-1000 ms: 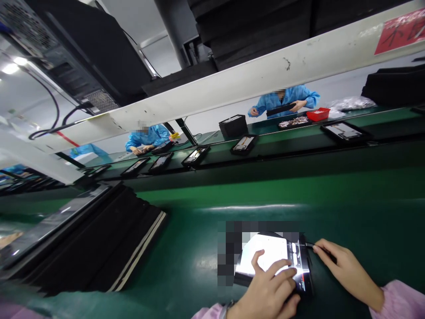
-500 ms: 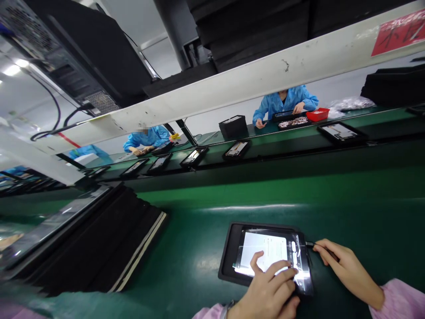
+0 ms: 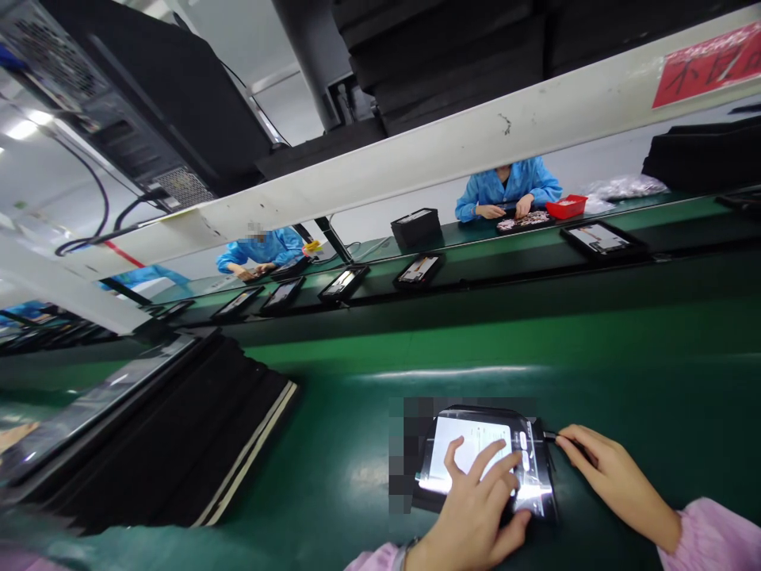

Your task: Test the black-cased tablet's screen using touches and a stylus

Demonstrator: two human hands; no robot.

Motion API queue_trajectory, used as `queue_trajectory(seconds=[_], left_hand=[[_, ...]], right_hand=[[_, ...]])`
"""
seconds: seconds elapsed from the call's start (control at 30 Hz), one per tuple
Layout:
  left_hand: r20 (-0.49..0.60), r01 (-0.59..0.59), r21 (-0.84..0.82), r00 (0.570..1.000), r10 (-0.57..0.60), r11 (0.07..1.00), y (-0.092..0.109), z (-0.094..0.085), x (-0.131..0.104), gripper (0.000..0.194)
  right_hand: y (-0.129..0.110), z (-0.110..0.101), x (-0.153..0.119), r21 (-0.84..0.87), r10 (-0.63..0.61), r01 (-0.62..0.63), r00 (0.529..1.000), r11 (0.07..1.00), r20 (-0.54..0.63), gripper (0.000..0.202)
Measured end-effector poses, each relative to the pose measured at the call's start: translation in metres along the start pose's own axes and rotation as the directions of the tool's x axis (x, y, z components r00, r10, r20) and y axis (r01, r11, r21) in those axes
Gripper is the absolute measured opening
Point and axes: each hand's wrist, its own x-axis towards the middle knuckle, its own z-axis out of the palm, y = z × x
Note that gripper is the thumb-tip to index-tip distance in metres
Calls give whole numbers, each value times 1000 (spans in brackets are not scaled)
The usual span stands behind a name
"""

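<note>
A tablet with a lit white screen lies in a black tray on the green table. My left hand is over the screen, fingers spread and bent, some fingertips at the glass; nothing is held in it. Just right of the tablet, my right hand pinches a black cable whose plug meets the tablet's right edge. Clear film shows over the tablet's surface.
Black trays are stacked at the left. Beyond the green table, a conveyor carries several devices in trays. Two people in blue work behind it, near a red bin. A white shelf beam crosses above.
My left hand has shifted slightly left and its fingers have moved over the screen. My right hand remains at the cable. Across the conveyor, a person's hands have come closer together.
</note>
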Motion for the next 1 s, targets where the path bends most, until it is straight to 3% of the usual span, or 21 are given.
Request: queue_trajectory(seconds=[0.17,0.53,0.67,0.77,0.87,0.93,1.0], left_hand=[[162,-11,14,987,9,1000,-1,-4,11,42],[255,77,-84,965,-53,994,0,3,7,40],[384,154,-193,921,-70,969,-1,-8,14,43],[406,309,-240,893,-194,920,-22,-24,13,42],[201,504,-217,861,-467,836,-64,-36,-2,33],[92,621,-302,774,-626,723,-95,-37,-17,34],[88,673,-473,679,-729,569,-119,-33,-31,37]], right_hand=[[-4,-1,1,17,2,-2,1000,1000,5,25],[-3,0,1,21,0,0,1000,1000,-8,25],[-2,0,1,22,-3,3,1000,1000,-10,24],[-1,0,0,11,5,-5,1000,1000,10,26],[1,0,0,9,12,-12,1000,1000,19,28],[3,1,-1,18,19,-19,1000,1000,16,28],[7,3,-2,29,35,-35,999,999,17,27]])
